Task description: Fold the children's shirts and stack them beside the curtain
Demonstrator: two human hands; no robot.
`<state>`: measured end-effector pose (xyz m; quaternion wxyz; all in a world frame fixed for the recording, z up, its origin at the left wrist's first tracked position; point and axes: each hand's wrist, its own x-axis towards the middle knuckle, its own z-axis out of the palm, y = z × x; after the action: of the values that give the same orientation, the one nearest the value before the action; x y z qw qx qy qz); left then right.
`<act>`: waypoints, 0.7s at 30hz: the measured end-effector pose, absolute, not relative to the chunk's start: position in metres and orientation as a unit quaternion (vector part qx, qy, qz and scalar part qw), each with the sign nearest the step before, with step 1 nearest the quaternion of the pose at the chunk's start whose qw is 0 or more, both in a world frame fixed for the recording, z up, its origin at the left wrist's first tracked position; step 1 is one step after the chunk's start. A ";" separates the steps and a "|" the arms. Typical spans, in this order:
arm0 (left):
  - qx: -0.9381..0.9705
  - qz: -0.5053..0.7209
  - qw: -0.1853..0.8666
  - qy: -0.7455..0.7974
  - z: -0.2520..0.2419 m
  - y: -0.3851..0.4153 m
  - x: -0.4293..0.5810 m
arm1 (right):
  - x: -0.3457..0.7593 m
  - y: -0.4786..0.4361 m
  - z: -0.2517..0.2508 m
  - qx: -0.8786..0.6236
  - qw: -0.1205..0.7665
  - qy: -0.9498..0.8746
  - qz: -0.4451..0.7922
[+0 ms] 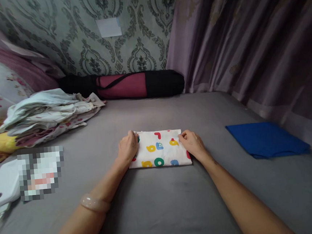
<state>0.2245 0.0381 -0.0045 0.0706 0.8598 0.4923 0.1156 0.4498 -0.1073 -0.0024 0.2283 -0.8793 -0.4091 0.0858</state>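
Note:
A white cloth (pixel 159 153) printed with colourful letters lies folded into a flat rectangle on the grey sheet (pixel 163 203). Its kind of garment does not show. At its left edge, my left hand (pixel 128 146) is closed with the fingers pinching the far left corner. My right hand (pixel 192 143) pinches the right edge near the far corner, thumb and fingers pressed together. The near edge of the cloth lies flat between my forearms. A pale bangle circles my left wrist.
A folded blue cloth (pixel 267 139) lies at the right. On the left are piled clothes (pixel 51 111), a white power bank (pixel 6 183) with a cable and a blurred-out item (pixel 42 172). A black and maroon long bag (pixel 123 86) rests along the wall; purple curtains (pixel 220 35) hang at right.

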 end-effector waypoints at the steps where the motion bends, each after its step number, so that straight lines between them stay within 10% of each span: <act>1: 0.855 0.124 0.075 0.498 -0.006 0.038 0.225 | 0.449 -0.107 -0.003 -0.879 0.232 -0.408 0.085; 11: 0.727 0.176 0.394 0.534 0.017 0.043 0.197 | 0.459 -0.128 0.005 -0.841 0.328 -0.384 0.192; 21: 0.703 0.119 0.523 0.468 0.032 0.011 0.159 | 0.445 -0.157 0.043 -0.771 0.216 -0.442 0.405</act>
<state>0.1588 0.0109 0.0320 0.5226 0.7029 0.4677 0.1193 0.4450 -0.1566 0.0429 0.2165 -0.7709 -0.4418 0.4045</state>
